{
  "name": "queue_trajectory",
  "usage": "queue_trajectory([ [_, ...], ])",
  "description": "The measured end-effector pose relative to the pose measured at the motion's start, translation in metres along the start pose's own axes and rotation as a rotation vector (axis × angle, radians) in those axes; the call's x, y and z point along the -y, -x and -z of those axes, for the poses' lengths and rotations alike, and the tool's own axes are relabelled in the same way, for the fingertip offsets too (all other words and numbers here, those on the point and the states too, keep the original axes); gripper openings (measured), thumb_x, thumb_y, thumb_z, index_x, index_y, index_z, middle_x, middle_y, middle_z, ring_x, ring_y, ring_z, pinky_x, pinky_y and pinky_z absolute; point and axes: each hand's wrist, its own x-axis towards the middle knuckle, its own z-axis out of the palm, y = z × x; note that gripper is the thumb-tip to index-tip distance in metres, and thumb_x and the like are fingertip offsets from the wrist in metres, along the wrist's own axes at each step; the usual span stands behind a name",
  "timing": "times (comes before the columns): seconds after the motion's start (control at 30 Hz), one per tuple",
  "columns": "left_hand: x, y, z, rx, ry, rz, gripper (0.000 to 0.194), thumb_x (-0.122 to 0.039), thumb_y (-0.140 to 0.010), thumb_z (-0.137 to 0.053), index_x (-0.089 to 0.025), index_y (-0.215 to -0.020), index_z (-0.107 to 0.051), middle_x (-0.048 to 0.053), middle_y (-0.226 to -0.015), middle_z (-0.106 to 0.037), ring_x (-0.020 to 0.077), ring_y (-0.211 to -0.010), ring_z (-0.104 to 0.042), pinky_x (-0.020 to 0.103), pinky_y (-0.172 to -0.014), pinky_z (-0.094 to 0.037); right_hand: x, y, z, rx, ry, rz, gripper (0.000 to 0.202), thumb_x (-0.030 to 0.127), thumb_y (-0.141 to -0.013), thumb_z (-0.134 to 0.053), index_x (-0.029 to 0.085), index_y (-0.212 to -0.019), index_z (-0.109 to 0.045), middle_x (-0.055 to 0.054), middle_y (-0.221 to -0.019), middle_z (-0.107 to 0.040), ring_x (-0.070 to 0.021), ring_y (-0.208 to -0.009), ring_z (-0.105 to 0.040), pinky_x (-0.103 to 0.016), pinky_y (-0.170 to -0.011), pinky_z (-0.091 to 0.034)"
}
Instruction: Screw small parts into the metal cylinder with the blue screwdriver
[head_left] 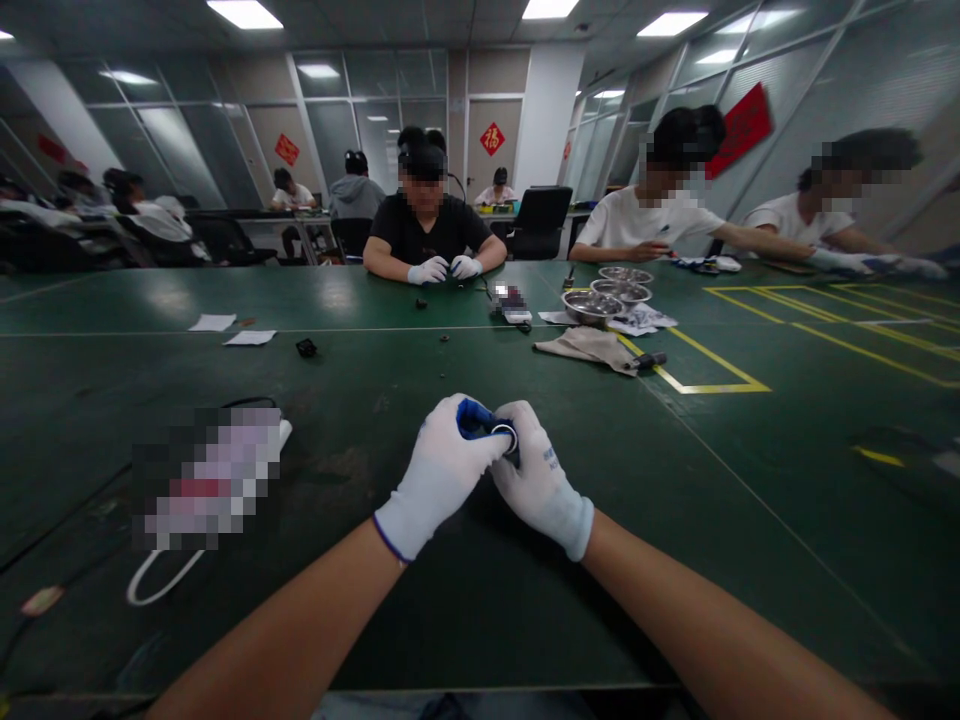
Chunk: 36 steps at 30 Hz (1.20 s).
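Both my hands wear white gloves with blue palms and meet above the near middle of the green table [330,590]. Between them is a small round part [505,437] with a pale ring and a dark centre. My left hand [450,450] pinches it from the left, thumb against the ring. Around its right side curl the fingers of my right hand [534,470]. Most of the part is hidden by the gloves, so its kind is unclear.
A blurred-out pale item with a white loop [161,585] lies at left. Ahead are a small black part [306,348], paper slips [250,338], a beige cloth [589,348] and metal bowls [592,306]. A person in black [427,230] sits opposite; others sit at right.
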Motion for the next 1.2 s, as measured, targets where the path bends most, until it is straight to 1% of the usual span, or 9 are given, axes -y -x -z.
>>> queue_trajectory([
  [0.2, 0.002, -0.005, 0.001, 0.098, 0.116, 0.131, 0.023, -0.01, -0.072, -0.081, -0.019, -0.083, -0.063, 0.001, -0.084, -0.071, 0.0182, -0.082, -0.069, 0.035, -0.079, -0.059, 0.005, 0.0, 0.002, 0.028, -0.062, -0.018, 0.02, 0.017, -0.082, -0.059, 0.023, -0.099, -0.05, -0.004, -0.09, -0.055, -0.0198, -0.075, -0.054, -0.034, -0.066, -0.047],
  [0.4, 0.011, -0.006, 0.006, 0.226, 0.463, 0.085, 0.025, -0.01, -0.08, -0.068, -0.018, -0.103, -0.066, 0.008, -0.109, -0.075, 0.0222, -0.104, -0.073, 0.04, -0.095, -0.059, 0.01, 0.0, 0.004, 0.021, -0.187, -0.195, 0.016, 0.023, -0.089, -0.058, 0.024, -0.101, -0.048, -0.001, -0.084, -0.059, -0.0186, -0.072, -0.06, -0.033, -0.065, -0.052],
  [0.53, 0.015, -0.006, 0.009, 0.196, 0.403, -0.061, 0.031, -0.013, -0.077, -0.074, -0.018, -0.106, -0.066, 0.008, -0.112, -0.075, 0.024, -0.109, -0.071, 0.043, -0.102, -0.056, 0.006, 0.003, 0.002, -0.081, -0.192, -0.218, 0.046, 0.023, -0.088, -0.062, 0.024, -0.13, -0.044, -0.007, -0.106, -0.065, -0.023, -0.091, -0.068, -0.041, -0.08, -0.058],
  [0.67, 0.011, 0.0, 0.009, 0.264, 0.236, -0.194, 0.039, -0.015, -0.075, -0.08, -0.019, -0.112, -0.068, 0.007, -0.115, -0.072, 0.0257, -0.111, -0.07, 0.047, -0.105, -0.054, 0.0, 0.007, 0.002, -0.087, -0.171, -0.207, 0.086, 0.025, -0.088, -0.066, 0.025, -0.158, -0.017, -0.012, -0.12, -0.063, -0.0262, -0.103, -0.07, -0.047, -0.09, -0.06],
  [0.8, 0.01, 0.002, 0.007, 0.337, 0.194, -0.232, 0.035, -0.016, -0.076, -0.082, -0.021, -0.11, -0.072, 0.007, -0.116, -0.072, 0.0245, -0.11, -0.071, 0.044, -0.105, -0.055, -0.002, 0.008, 0.003, -0.044, -0.115, -0.148, 0.093, 0.026, -0.089, -0.067, 0.027, -0.163, -0.01, -0.013, -0.126, -0.061, -0.0274, -0.109, -0.069, -0.05, -0.097, -0.059],
  [0.9, 0.015, -0.006, 0.012, 0.314, 0.255, -0.222, 0.037, -0.022, -0.081, -0.078, -0.02, -0.118, -0.071, 0.009, -0.121, -0.073, 0.0246, -0.115, -0.07, 0.044, -0.108, -0.053, -0.001, 0.007, 0.003, -0.045, -0.09, -0.104, 0.087, 0.024, -0.091, -0.063, 0.026, -0.163, -0.014, -0.016, -0.135, -0.058, -0.03, -0.12, -0.065, -0.054, -0.104, -0.056],
  [1.0, 0.026, -0.022, 0.03, 0.241, 0.22, -0.225, 0.041, -0.028, -0.086, -0.072, -0.019, -0.126, -0.068, 0.01, -0.128, -0.073, 0.0255, -0.12, -0.069, 0.045, -0.111, -0.051, 0.0, 0.005, 0.006, -0.078, -0.015, -0.046, 0.084, 0.025, -0.088, -0.067, 0.025, -0.161, -0.024, -0.018, -0.151, -0.048, -0.0355, -0.14, -0.049, -0.061, -0.117, -0.043],
  [1.07, 0.036, -0.034, 0.047, 0.141, 0.055, -0.213, 0.042, -0.028, -0.086, -0.072, -0.017, -0.126, -0.068, 0.011, -0.127, -0.074, 0.0272, -0.118, -0.069, 0.048, -0.111, -0.05, -0.001, 0.002, 0.009, -0.088, 0.032, -0.031, 0.08, 0.025, -0.088, -0.066, 0.025, -0.159, -0.029, -0.017, -0.155, -0.044, -0.0363, -0.145, -0.043, -0.063, -0.12, -0.039],
  [1.2, 0.062, -0.052, 0.074, -0.036, -0.466, -0.239, 0.043, -0.017, -0.083, -0.068, -0.019, -0.126, -0.07, 0.014, -0.132, -0.07, 0.0328, -0.123, -0.066, 0.052, -0.112, -0.047, -0.007, -0.002, 0.016, -0.103, 0.042, -0.069, 0.069, 0.025, -0.091, -0.063, 0.026, -0.154, -0.036, -0.016, -0.152, -0.047, -0.035, -0.14, -0.048, -0.063, -0.114, -0.044],
])
